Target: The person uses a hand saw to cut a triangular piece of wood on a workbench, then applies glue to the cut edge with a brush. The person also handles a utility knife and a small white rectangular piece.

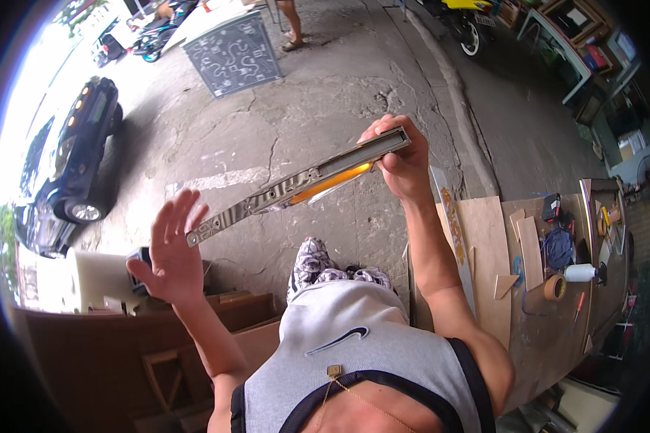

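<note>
Grips number two. The right grip (410, 164) is closed around one end of a single metal rail (285, 187), thumb below it and fingers over the top. The rail runs from there to the left, slanting down toward the left grip (172, 263). That one is wide open, palm up-facing and fingers spread, just beside the rail's other end; whether a fingertip touches it, I cannot tell. One orange strip (332, 184) lies along the rail's lower side, left of the right grip; how it is joined is unclear.

To the right of the right grip and nearer the body, a worktop (542, 346) carries one tape roll (555, 287), one white spool (580, 273), one screwdriver (579, 304), one blue bundle (558, 249) and at least three wood scraps (531, 252).

Well beyond the grips stand one drawn-on panel (232, 58), ahead and between them, and one person (291, 22), seen by the legs. One dark car (79, 166) is left of the left grip; one yellow motorbike (469, 22) is far ahead, right of the right grip.
</note>
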A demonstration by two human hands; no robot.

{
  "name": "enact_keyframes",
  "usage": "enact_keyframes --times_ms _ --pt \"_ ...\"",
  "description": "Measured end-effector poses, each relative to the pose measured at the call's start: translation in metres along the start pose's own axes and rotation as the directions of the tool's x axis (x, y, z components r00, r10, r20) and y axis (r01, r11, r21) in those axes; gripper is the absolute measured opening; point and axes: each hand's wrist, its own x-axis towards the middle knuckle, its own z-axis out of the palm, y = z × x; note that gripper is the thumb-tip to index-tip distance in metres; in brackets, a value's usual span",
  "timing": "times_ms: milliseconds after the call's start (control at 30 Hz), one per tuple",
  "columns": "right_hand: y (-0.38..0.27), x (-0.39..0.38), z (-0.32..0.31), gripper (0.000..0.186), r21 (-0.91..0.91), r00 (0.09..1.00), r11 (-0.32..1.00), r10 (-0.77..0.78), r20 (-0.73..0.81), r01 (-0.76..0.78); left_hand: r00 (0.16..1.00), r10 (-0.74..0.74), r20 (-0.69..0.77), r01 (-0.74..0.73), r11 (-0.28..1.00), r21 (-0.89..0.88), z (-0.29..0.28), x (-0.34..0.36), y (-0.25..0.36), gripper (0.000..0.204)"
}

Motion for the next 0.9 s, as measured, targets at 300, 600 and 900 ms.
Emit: enact_keyframes --times_ms 300,600,900 --pt "0.055 0.125 -0.123 0.047 -0.329 0.992 0.943 0.012 -0.128 -0.054 0.965 -0.104 0.240 0.035 0.961 0.273 0.000 0.260 -0.203 0.082" --pt "0.000 0.203 -0.242 0.029 -0.868 0.951 0.468 -0.155 -0.267 -0.167 0.662 -0.461 0.591 0.543 0.839 0.046 0.082 0.448 -0.370 0.089" --pt "-0.017 0.139 -0.394 0.014 -0.543 0.361 0.787 -0.435 -0.825 -0.294 0.437 -0.157 0.885 0.411 0.911 -0.042 0.257 0.555 -0.531 0.054"
